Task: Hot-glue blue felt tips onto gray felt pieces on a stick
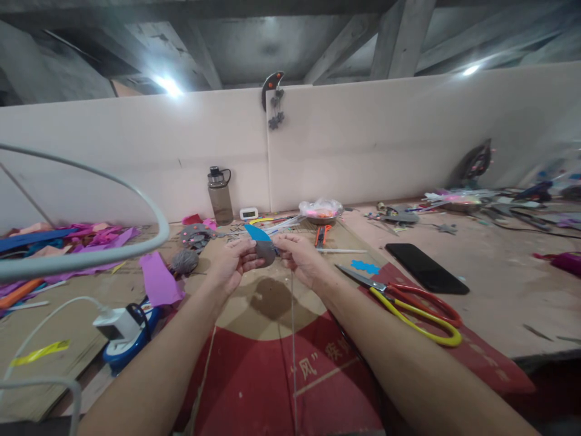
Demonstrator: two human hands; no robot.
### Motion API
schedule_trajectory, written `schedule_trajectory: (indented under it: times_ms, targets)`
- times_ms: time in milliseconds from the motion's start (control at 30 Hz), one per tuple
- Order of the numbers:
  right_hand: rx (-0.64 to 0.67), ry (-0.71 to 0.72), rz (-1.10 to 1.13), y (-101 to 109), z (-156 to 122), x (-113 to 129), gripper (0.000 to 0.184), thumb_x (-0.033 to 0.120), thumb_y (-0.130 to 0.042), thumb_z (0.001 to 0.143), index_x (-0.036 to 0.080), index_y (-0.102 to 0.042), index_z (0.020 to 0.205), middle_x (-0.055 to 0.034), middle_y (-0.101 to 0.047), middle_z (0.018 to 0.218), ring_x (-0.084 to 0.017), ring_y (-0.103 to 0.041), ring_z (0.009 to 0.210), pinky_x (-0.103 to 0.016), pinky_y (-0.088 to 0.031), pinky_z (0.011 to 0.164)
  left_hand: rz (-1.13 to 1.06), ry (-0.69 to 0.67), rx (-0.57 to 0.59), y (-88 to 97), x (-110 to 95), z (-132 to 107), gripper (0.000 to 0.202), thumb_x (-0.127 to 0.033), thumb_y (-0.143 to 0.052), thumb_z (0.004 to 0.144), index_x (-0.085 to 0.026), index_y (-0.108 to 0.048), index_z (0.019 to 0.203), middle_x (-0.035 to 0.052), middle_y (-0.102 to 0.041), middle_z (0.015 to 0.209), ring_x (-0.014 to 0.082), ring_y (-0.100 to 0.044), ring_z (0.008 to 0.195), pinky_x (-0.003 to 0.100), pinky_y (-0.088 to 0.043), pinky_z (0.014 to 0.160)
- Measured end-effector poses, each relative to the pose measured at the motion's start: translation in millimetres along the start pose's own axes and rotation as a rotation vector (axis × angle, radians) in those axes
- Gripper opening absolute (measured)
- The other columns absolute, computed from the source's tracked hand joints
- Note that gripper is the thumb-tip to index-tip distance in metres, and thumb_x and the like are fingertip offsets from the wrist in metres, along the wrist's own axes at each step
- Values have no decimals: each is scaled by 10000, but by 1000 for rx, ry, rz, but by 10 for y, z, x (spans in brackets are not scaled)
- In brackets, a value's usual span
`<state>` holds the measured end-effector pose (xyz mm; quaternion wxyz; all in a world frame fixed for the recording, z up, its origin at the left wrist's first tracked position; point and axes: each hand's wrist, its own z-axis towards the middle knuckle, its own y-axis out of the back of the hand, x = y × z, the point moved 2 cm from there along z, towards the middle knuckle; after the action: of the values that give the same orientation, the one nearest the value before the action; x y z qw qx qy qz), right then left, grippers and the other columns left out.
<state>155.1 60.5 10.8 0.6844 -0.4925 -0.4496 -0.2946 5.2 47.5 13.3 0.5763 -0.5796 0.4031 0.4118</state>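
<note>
Left of red-and-yellow-handled scissors [381,287]: left hand [236,261], right hand [297,254] both pinched on grey rounded piece [265,253], blue pointed piece [256,233] jutting above it. Uneven pinch could let blue slip against grey; tugging hands might crease thin edge.

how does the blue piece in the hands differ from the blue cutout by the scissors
Outline: the blue piece has a smooth, pointed edge; the blue cutout has a toothed one. Pose: the blue piece is held up between left hand and right hand; the blue cutout lies beside the scissors. Both are bright blue.
</note>
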Motion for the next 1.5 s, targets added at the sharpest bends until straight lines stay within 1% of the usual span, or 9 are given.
schedule_trajectory:
  times_ms: [200,367,567,733,933,1100,1233,1400,1500]
  targets:
    - [95,-41,76,18,12,1,278,291,-732,561,154,-504,640,91,-288,507,-19,-143,435,-199,-38,406,23,-9,44,-15,-33,-26,139,-168,-659,658,-122,-616,782,51,-662,684,130,-623,602,263,-549,587]
    - [145,-37,128,7,-3,-16,258,269,-732,590,161,-510,666,91,-286,520,-22,-135,441,-193,-53,406,21,-3,65,-12,-44,-31,132,-169,-656,670,-124,-621,789,41,-654,655,128,-622,594,266,-549,605]
    - [192,-70,211,-26,-47,-28,252,244,-721,615,160,-489,666,88,-288,527,-23,-153,450,-172,-72,406,14,3,94,-11,-48,-27,117,-180,-645,691,-121,-619,788,56,-672,717,139,-636,639,265,-552,604]
    - [160,-68,203,-44,-59,-22,261,249,-721,612,156,-484,668,85,-309,536,-18,-165,448,-172,-66,407,18,-8,102,-20,-30,-19,134,-200,-661,690,-128,-584,772,46,-663,705,132,-636,621,252,-546,595]
    - [115,-37,145,-73,-60,-56,281,292,-735,582,168,-495,657,97,-294,483,-24,-137,425,-205,-57,409,51,-69,31,-49,29,-22,207,-226,-706,643,-134,-542,729,18,-628,696,123,-624,616,258,-539,597]
    - [51,7,100,-79,-53,-81,296,325,-744,557,169,-514,658,106,-299,455,-23,-146,405,-220,-72,410,69,-145,8,-109,71,-55,232,-235,-730,603,-134,-554,717,-14,-595,707,90,-591,639,260,-522,674]
    - [17,-4,90,-93,-55,-109,298,333,-739,554,167,-516,660,107,-316,441,-21,-179,395,-214,-86,411,142,-143,38,-149,73,-98,237,-273,-706,625,-133,-598,782,16,-619,769,110,-594,688,286,-504,716]
    - [-26,-4,86,-101,-53,-147,291,321,-732,562,166,-501,648,91,-369,457,-27,-241,406,-203,-112,408,247,-159,155,-187,32,-141,245,-277,-624,695,-154,-650,905,57,-662,905,145,-603,780,310,-483,758]
    - [-22,4,104,-91,-45,-147,298,321,-738,558,166,-498,643,98,-328,447,-25,-226,405,-201,-106,402,280,-172,188,-188,31,-138,287,-258,-641,679,-170,-668,951,58,-676,930,141,-604,781,287,-468,769]
